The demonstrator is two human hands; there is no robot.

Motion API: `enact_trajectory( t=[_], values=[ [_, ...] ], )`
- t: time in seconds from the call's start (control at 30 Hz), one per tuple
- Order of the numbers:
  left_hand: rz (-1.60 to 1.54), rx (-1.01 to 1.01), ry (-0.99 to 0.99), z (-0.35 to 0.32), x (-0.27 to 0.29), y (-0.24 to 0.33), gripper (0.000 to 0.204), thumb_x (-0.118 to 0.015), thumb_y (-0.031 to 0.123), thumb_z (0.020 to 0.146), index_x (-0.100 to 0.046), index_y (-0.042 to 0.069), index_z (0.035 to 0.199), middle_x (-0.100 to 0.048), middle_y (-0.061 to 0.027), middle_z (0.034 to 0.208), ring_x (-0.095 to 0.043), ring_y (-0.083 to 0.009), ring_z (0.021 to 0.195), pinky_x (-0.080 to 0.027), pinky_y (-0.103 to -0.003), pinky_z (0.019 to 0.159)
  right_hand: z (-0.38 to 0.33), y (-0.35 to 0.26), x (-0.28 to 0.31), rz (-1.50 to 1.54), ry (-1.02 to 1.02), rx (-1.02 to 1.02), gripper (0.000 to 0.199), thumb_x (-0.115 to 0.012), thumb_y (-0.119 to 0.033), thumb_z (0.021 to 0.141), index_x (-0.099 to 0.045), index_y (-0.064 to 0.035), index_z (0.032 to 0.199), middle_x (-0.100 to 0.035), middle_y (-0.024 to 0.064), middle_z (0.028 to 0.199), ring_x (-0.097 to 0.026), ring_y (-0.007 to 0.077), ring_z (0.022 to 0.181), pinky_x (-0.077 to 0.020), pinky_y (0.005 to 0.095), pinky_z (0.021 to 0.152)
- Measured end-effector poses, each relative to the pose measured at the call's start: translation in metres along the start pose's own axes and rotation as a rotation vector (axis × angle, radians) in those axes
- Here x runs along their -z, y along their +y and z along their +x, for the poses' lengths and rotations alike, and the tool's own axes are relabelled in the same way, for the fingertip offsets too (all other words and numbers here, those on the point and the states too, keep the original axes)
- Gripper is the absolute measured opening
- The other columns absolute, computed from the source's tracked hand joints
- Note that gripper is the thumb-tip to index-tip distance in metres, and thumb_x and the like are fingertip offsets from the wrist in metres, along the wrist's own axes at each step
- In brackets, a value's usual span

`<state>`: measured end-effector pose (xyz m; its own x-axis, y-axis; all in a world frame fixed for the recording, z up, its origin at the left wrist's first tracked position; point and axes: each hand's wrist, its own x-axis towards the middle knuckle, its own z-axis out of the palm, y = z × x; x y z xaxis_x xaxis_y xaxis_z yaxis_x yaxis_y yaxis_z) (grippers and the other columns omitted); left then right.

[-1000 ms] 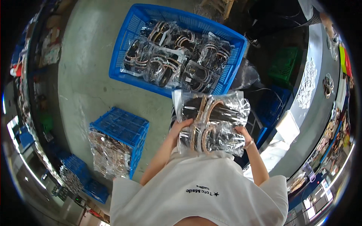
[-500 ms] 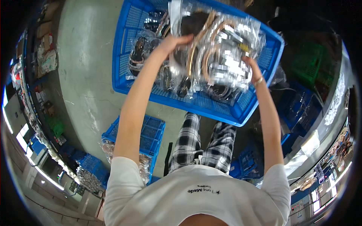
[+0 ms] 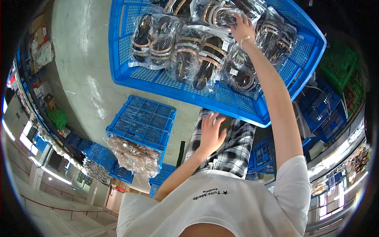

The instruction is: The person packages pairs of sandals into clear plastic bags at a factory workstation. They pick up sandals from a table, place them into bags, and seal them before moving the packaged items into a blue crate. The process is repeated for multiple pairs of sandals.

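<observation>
A big blue plastic crate point(image 3: 166, 86) holds several pairs of dark sandals with shiny trim, each pair in a clear plastic bag. My right hand point(image 3: 242, 29) lies over a bagged pair of sandals point(image 3: 223, 15) toward the far side, its fingers stretched out and not closed round the bag. My left hand point(image 3: 212, 133) hangs in front of my thighs, just nearer than the crate's near rim, with fingers spread and nothing in it. Between the hands, more bagged sandals point(image 3: 197, 59) lie side by side in the crate.
At left, a stack of smaller blue crates point(image 3: 142, 122) stands on the floor with bagged goods point(image 3: 132, 154) showing in its side. Green crates point(image 3: 339, 65) and more blue crates point(image 3: 323, 104) stand to the right. Goods line a long rack point(image 3: 35, 122) at far left.
The bagged sandals both hands held above the crate now lie among the others. My left hand has drawn back toward my body; my right has moved farther away and opened.
</observation>
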<state>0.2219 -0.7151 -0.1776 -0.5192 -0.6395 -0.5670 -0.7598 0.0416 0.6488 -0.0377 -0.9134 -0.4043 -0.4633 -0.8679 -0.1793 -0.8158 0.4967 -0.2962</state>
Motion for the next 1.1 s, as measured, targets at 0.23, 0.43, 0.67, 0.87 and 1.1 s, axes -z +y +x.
enact_trajectory(
  t=[0.23, 0.43, 0.67, 0.87, 1.1],
  values=[
    [0.421, 0.398, -0.318, -0.064, -0.017, -0.028, 0.08, -0.071, 0.036, 0.062, -0.032, 0.024, 0.13, -0.022, -0.0203, 0.137, -0.033, -0.0474, 0.115, -0.035, -0.058, 0.086, -0.126, -0.041, 0.001, 0.542, -0.279, -0.435, 0.084, -0.072, -0.051, 0.062, -0.042, 0.0074, 0.114, -0.047, 0.0246, 0.116, -0.045, 0.0354, 0.109, -0.0373, 0.042, 0.093],
    [0.382, 0.495, -0.386, -0.046, -0.023, -0.029, 0.084, -0.073, 0.034, 0.06, -0.03, 0.025, 0.131, -0.023, -0.0211, 0.136, -0.035, -0.0476, 0.115, -0.037, -0.057, 0.086, -0.153, -0.08, -0.033, 0.922, -0.322, -0.723, 0.101, -0.086, -0.041, 0.045, -0.038, 0.0122, 0.115, -0.052, 0.0208, 0.113, -0.053, 0.024, 0.101, -0.0432, 0.0326, 0.087],
    [0.37, 0.489, -0.366, -0.047, -0.03, -0.032, 0.085, -0.074, 0.033, 0.059, -0.03, 0.022, 0.131, -0.024, -0.0233, 0.134, -0.036, -0.0486, 0.113, -0.038, -0.058, 0.083, -0.155, -0.07, -0.021, 1.255, -0.202, -0.704, 0.062, -0.084, -0.012, 0.053, -0.051, -0.0016, 0.105, -0.062, 0.0064, 0.095, -0.059, 0.0147, 0.082, -0.0484, 0.0267, 0.071],
    [0.266, 0.533, -0.33, -0.052, -0.031, -0.033, 0.086, -0.074, 0.033, 0.058, -0.029, 0.022, 0.13, -0.023, -0.024, 0.135, -0.035, -0.0493, 0.115, -0.036, -0.058, 0.083, -0.114, -0.119, 0.094, 1.229, -0.268, -0.176, 0.054, -0.075, 0.007, 0.06, -0.048, 0.0001, 0.107, -0.062, 0.0049, 0.093, -0.059, 0.0125, 0.082, -0.0495, 0.0255, 0.073],
    [0.211, 0.559, -0.299, -0.062, -0.03, -0.043, 0.083, -0.073, 0.033, 0.059, -0.03, 0.02, 0.129, -0.025, -0.0239, 0.133, -0.037, -0.047, 0.112, -0.037, -0.057, 0.081, -0.014, -0.242, 0.113, 0.788, -0.609, 0.426, 0.093, -0.079, -0.036, 0.059, -0.029, -0.0017, 0.129, -0.051, 0.0198, 0.115, -0.052, 0.0308, 0.1, -0.0414, 0.0407, 0.087]
  ],
)
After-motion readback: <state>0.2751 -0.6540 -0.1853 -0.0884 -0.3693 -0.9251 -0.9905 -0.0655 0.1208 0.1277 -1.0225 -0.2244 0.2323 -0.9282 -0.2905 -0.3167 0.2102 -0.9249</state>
